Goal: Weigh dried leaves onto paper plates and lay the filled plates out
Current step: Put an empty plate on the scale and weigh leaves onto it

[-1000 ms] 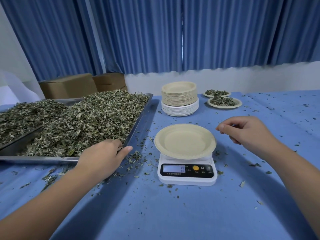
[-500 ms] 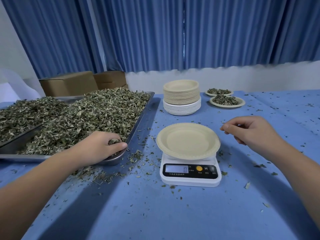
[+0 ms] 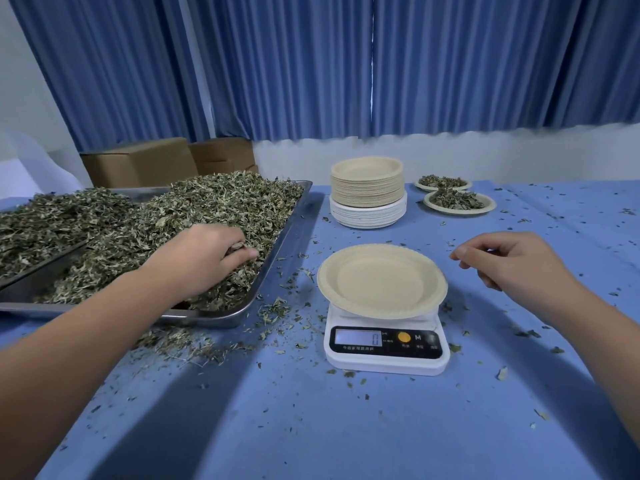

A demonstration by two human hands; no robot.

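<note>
An empty beige paper plate (image 3: pixel 381 280) sits on a white digital scale (image 3: pixel 386 346) whose display reads 0. To its left a metal tray (image 3: pixel 277 244) holds a heap of dried leaves (image 3: pixel 194 209). My left hand (image 3: pixel 204 259) is down in the leaves near the tray's right side, fingers curled into them and gripping a clump. My right hand (image 3: pixel 509 261) hovers just right of the plate, fingers loosely curled, holding nothing. Two filled plates (image 3: pixel 457 202) lie at the back right.
A tall stack of paper plates (image 3: pixel 367 192) stands behind the scale. A second tray of leaves (image 3: pixel 45 223) lies at the far left, with cardboard boxes (image 3: pixel 138 164) behind it. Leaf crumbs litter the blue tablecloth (image 3: pixel 311 427), thickest beside the tray.
My left hand has moved from the tray's front edge up into the leaf heap and curled into the leaves. The right hand stayed beside the plate.
</note>
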